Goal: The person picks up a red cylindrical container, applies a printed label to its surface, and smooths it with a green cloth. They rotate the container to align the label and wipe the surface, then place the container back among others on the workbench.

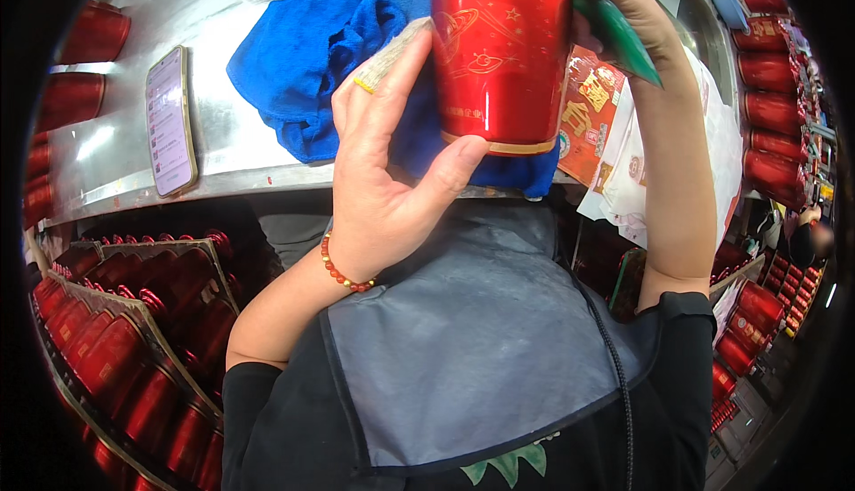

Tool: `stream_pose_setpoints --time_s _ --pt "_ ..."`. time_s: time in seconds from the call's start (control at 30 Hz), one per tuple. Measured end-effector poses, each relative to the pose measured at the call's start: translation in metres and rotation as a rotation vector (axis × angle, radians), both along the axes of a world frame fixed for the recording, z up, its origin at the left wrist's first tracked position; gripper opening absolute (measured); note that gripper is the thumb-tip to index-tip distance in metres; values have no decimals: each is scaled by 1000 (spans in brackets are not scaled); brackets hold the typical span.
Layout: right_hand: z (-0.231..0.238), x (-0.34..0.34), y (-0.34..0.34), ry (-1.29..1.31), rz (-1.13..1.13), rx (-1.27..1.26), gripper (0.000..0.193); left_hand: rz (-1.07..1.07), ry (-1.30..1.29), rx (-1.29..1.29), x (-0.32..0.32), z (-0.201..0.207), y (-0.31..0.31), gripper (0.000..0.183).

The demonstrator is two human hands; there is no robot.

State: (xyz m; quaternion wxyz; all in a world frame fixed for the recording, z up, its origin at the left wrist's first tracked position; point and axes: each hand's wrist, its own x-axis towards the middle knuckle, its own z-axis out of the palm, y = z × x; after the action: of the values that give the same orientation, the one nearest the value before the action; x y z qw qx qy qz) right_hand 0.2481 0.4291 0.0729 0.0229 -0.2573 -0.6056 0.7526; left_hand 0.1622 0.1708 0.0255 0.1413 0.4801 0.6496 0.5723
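Observation:
A glossy red tapered canister (499,55) with gold line drawings is held up over the bench, its top cut off by the upper edge. My left hand (392,144) grips it from the left, the thumb against its gold-rimmed lower edge; one finger wears a knitted finger sleeve (387,62). At the canister's upper right, my right hand (623,1) is curled round a green blade-like scraper (623,41), its fingertips by the canister wall and partly out of view. A crumpled blue cloth (307,64) lies beneath and left of the canister.
A phone (171,121) lies left on the metal bench (214,24). Printed red sheets (592,108) and white paper (712,153) lie at right. Red canisters stand along the bench's left (71,99), in racks lower left (98,340) and far right (770,108).

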Motion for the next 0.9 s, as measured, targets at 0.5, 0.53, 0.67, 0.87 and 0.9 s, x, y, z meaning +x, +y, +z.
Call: stream_pose_setpoints --time_s 0.5,0.53,0.67,0.87,0.9 --pt "25 -2 -13 -21 33 -31 74 21 -158 -52 8 4 1 87" --pt "24 -1 -15 -15 32 -4 72 23 -168 -66 8 5 1 89" --pt "10 -4 -16 123 49 -45 66 53 -180 -113 12 11 7 93" --pt "0 -7 -6 156 91 -19 67 64 -193 -136 13 15 7 94" --pt "0 -8 -7 167 104 -10 67 62 -189 -138 13 15 7 94"
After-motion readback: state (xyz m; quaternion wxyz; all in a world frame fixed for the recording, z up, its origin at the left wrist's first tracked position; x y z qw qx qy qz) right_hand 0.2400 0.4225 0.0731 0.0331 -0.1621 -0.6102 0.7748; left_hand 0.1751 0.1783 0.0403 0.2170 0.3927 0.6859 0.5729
